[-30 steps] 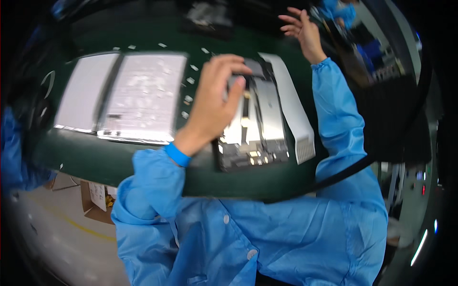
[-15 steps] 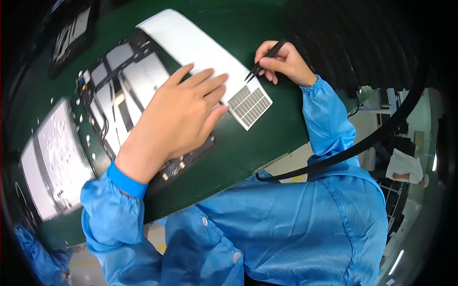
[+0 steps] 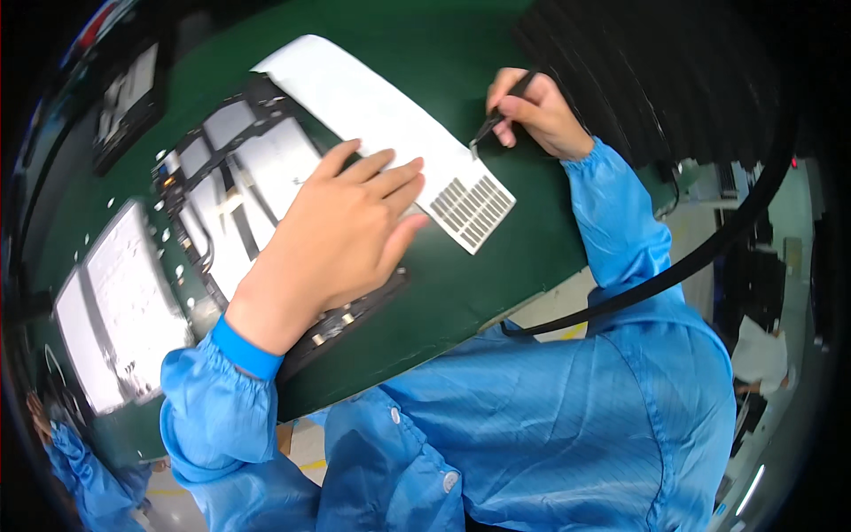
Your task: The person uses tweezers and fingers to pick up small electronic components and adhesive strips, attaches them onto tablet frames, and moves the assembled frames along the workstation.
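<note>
White, smooth-looking paper makes up the long strip (image 3: 372, 99) lying aslant on the green counter (image 3: 443, 301), its grid of small grey stickers (image 3: 470, 213) at the end toward the counter's near edge. Black tweezers (image 3: 503, 108) hang by the strip's right edge, with what looks like a tiny pale piece at their tips. The right hand (image 3: 538, 115) pinches them between thumb and fingers. The left hand (image 3: 337, 230) is spread, palm down, over the opened device (image 3: 213, 213), its fingertips above the strip's left edge; whether they press on it I can't tell. I'd judge the step in hand to be taking a single sticker off the strip; the next move seems to call for a light, steady pinch and a bare spot on the device, with the left hand out of the way. That device sits along the near edge, silver inside a dark frame. Toward the counter's left end lies a pale panel (image 3: 133, 297), white scraps (image 3: 166, 235) beside it; near the far left corner rests another dark unit (image 3: 130, 89).
</note>
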Motion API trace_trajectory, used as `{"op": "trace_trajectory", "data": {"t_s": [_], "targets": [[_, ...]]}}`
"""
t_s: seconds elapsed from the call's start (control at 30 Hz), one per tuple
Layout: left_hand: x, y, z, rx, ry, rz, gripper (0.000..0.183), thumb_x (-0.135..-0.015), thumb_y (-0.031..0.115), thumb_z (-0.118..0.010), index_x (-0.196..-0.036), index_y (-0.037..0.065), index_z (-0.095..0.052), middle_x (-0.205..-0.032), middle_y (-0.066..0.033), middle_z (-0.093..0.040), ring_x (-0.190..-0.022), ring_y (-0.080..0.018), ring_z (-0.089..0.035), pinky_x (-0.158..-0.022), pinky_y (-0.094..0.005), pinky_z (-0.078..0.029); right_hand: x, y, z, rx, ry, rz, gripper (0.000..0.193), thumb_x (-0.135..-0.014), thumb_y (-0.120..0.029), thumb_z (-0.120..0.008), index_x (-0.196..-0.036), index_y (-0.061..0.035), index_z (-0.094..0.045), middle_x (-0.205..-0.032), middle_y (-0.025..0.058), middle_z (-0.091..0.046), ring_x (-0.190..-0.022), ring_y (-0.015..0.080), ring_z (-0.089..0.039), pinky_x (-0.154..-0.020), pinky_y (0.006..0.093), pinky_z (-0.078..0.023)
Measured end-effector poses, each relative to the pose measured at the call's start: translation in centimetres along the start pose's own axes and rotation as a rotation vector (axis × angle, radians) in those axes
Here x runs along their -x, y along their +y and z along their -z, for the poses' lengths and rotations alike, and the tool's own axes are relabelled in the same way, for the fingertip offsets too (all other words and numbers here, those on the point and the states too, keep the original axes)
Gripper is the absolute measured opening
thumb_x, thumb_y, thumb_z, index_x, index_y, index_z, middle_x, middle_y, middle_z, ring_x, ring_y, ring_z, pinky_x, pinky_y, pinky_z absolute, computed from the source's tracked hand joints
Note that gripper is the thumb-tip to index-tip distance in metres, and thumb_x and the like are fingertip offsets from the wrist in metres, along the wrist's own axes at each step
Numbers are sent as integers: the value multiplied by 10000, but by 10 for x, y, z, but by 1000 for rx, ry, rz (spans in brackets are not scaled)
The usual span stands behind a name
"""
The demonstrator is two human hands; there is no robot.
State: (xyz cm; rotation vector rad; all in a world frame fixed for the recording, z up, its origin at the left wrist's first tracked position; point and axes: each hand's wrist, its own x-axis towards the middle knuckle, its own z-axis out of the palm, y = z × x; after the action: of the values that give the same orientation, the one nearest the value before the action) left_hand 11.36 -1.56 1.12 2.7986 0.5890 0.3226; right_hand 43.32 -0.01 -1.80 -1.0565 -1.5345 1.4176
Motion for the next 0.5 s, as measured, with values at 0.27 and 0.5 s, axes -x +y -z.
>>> {"op": "trace_trajectory", "data": {"t_s": [0.27,0.5], "targets": [[85,-97,53,-261,577,368,370,-942,140,-589,-1284,0,-563,-1315,-208,-583,-1201,-399,-554,-1018,-440,-443,-21,-8,-24,-54,283,-50,323,-1021,-329,-588,-1144,-30,-589,-819,-1,-606,-648,65,-556,-579,223,-447],[115,-93,32,212,512,544,589,-931,284,-663,-1394,-14,-454,-1290,-203,-543,-1188,-374,-552,-999,-394,-451,-139,-52,-136,92,-17,120,374,-982,-357,-642,-1064,7,-655,-856,49,-667,-680,101,-628,-639,235,-521]]}}
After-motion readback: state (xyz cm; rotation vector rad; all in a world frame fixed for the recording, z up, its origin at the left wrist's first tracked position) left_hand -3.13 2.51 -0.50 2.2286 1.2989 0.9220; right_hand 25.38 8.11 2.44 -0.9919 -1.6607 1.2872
